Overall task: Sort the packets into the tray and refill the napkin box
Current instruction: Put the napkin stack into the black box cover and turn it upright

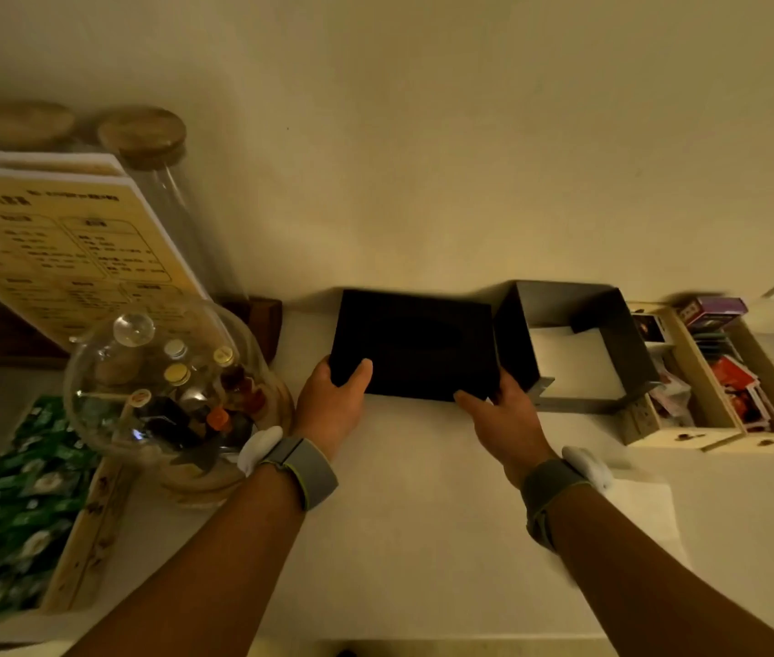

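Observation:
A flat black box lid (415,343) sits at the back of the white counter. My left hand (330,405) grips its near left corner, thumb on top. My right hand (501,419) holds its near right corner. Just to the right stands the open dark napkin box (612,324), showing a white inside. Further right is a wooden tray (716,436) with compartments that hold red, white and purple packets (735,386). A white napkin sheet (645,509) lies on the counter under my right wrist.
A glass dome jar (171,386) of small bottles stands at the left. A wooden tray of green packets (20,505) lies at the near left. A menu card (62,248) and tall cork-lidded jars (143,135) lean near the wall.

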Demonstrator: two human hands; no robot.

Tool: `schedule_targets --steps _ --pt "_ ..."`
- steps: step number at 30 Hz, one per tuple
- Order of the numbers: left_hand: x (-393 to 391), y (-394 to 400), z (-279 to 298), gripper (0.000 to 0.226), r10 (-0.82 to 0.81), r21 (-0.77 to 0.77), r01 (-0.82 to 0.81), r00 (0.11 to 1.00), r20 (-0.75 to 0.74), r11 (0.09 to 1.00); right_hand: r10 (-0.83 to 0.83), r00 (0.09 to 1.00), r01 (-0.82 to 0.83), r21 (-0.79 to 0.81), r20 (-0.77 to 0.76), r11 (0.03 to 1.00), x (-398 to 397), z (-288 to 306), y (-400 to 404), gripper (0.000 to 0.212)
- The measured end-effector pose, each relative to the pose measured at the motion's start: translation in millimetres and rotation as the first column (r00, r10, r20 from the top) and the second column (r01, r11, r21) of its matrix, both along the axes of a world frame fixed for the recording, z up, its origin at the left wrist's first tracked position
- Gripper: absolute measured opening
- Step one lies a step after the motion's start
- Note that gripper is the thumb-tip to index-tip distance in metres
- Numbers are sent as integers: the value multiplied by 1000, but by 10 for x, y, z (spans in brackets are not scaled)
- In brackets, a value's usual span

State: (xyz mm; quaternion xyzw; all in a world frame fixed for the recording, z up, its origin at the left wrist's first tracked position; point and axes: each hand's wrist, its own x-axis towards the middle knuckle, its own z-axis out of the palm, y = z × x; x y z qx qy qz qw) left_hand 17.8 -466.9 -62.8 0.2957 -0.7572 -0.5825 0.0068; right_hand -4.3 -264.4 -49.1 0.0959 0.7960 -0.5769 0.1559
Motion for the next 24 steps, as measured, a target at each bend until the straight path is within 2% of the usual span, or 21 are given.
schedule_targets --steps 8,14,16,19,24 --pt "172 -33 19 35 -18 42 20 999 -31 999 -19 1000 19 -35 -3 999 104 5 11 60" --pt "789 101 124 27 -34 113 43 996 -77 993 23 1000 -22 -115 2 993 665 58 226 63" --pt "1000 115 140 26 -33 148 41 998 -51 988 57 998 -56 -133 2 990 841 53 274 63" --pt "1319 156 158 36 -34 163 32 999 5 986 129 992 -128 -163 -2 978 1099 58 376 63" --pt "1733 214 167 53 -25 235 25 1000 -1 972 212 977 -213 -111 -18 971 1363 17 532 66"
